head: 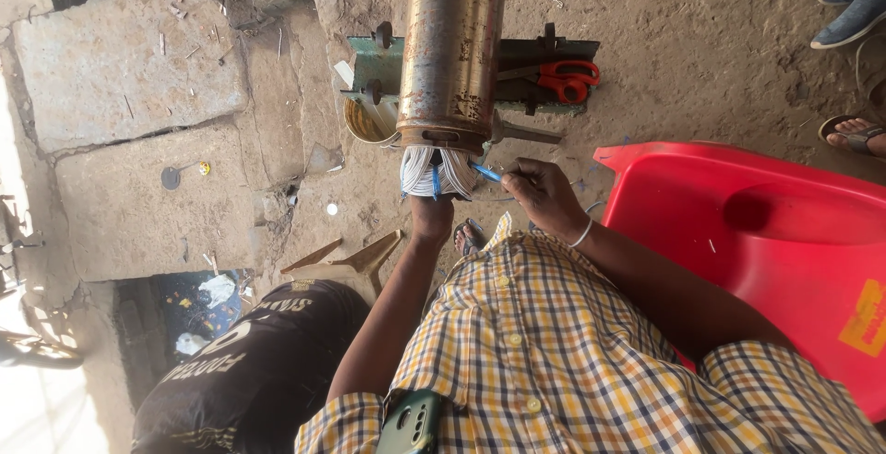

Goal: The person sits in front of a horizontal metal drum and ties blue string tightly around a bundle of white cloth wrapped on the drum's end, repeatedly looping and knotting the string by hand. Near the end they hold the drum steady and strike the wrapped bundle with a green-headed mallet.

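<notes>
Head view: a rusty metal cylinder (452, 48) lies on a green stand (544, 53) on the dirt floor (701, 57), its open end toward the person. From that end spills a bundle of white wires (434, 170), fanned out, with a few blue pieces among them. The left hand (431, 217) is closed on the bundle from below, just under the cylinder's mouth. The right hand (543, 194) sits just beside the wires, fingers pinched on a thin blue strip (486, 173) whose tip touches the bundle's edge. Red scissors (569, 78) rest on the stand, well apart from both hands.
</notes>
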Demonstrator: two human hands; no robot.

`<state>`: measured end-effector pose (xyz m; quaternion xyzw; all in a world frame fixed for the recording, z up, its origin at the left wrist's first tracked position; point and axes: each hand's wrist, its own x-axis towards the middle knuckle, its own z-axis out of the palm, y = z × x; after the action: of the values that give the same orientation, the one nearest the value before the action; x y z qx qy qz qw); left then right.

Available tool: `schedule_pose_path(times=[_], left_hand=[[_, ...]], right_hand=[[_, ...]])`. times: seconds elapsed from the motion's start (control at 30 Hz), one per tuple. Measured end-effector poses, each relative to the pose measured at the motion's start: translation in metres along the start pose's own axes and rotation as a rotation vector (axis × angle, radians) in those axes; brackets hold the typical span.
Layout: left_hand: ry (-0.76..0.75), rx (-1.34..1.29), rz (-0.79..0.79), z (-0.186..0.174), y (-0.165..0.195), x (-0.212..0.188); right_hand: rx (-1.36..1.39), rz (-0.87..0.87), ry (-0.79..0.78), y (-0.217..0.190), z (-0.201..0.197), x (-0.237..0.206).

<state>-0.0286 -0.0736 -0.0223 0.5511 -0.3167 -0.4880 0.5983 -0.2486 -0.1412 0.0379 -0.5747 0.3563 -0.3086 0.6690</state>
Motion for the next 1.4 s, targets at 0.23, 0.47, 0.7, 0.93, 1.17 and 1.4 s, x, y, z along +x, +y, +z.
schedule_pose_path(times=[0.23,0.47,0.7,0.93,1.17,1.4], left_hand=[[0.002,0.002,-0.020,0.003,0.009,-0.002],[-0.047,0.315,0.330,-0.002,0.007,0.002],[0.071,0.444,0.003,0.003,-0.001,0.002],[0.185,0.620,0.117,0.016,0.021,-0.020],[0.200,0.601,0.064,-0.005,0.060,-0.087],[-0.236,0.309,0.092,-0.030,0.083,-0.109]], right_hand=[[0.007,0.012,-0.001,0.002,0.000,0.000],[-0.089,0.017,0.000,0.009,0.001,0.011],[-0.129,0.097,-0.002,0.009,0.006,0.043],[0.156,0.305,0.004,-0.007,0.010,0.050],[0.528,0.348,-0.028,0.002,0.009,0.028],[0.530,0.133,0.149,0.035,0.026,0.042]])
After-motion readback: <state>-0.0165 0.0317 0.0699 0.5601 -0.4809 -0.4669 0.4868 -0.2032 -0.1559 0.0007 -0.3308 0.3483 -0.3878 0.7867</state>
